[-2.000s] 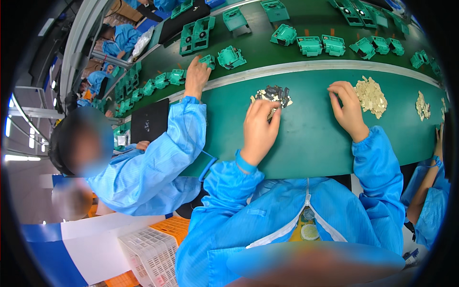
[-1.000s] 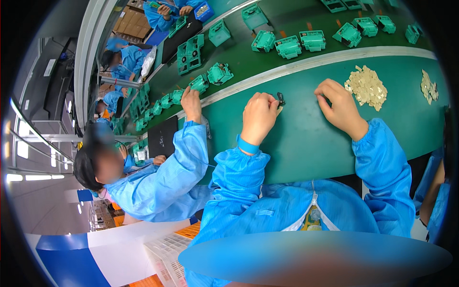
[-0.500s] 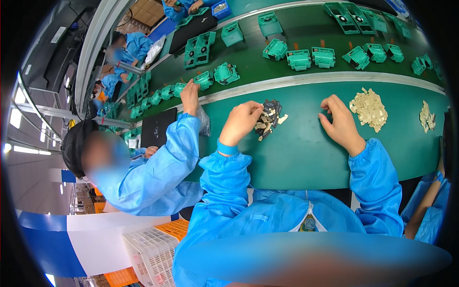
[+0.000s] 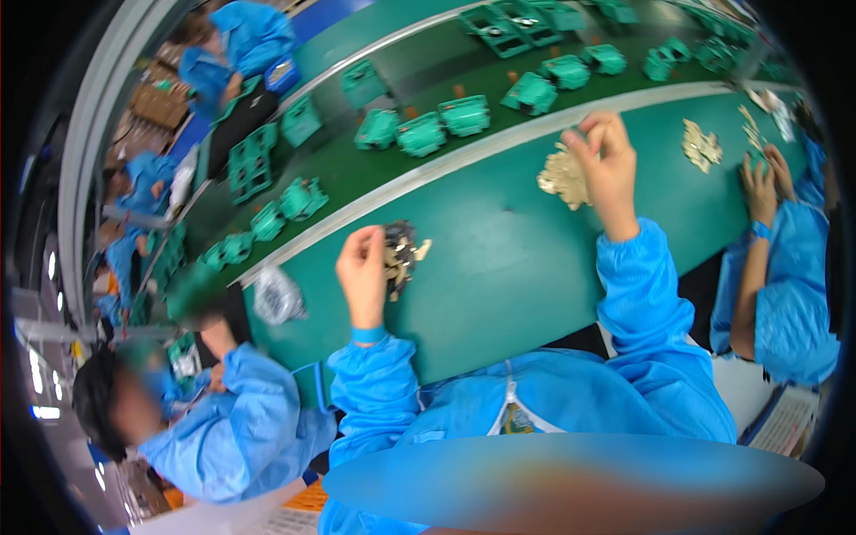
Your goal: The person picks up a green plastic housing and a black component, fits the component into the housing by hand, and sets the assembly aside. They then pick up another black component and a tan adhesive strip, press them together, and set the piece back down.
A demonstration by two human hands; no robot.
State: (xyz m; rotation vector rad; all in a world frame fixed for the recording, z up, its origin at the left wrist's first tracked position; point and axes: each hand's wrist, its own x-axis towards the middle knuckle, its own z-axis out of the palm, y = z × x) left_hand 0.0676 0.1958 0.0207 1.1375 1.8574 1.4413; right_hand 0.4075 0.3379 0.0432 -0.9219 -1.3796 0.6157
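My left hand, fingers pinched together, is beside a small pile of black and cream pieces. Anything between its fingertips is hidden or too small to name. Over the edge of a larger heap of flat cream pieces my right hand is raised, thumb and fingers curled together in a pinch. What it holds, if anything, does not show. Both piles lie on the green tabletop.
Beyond a pale rail, several green plastic housings stand on a green conveyor. More cream pieces lie further right. A clear plastic bag rests at left. A co-worker sits on each side; the left one has a blurred green object.
The whole view has turned and shifted. My right hand has gone from the table beside the cream heap to above it, its fingers closing. My left hand stays by the black pile.
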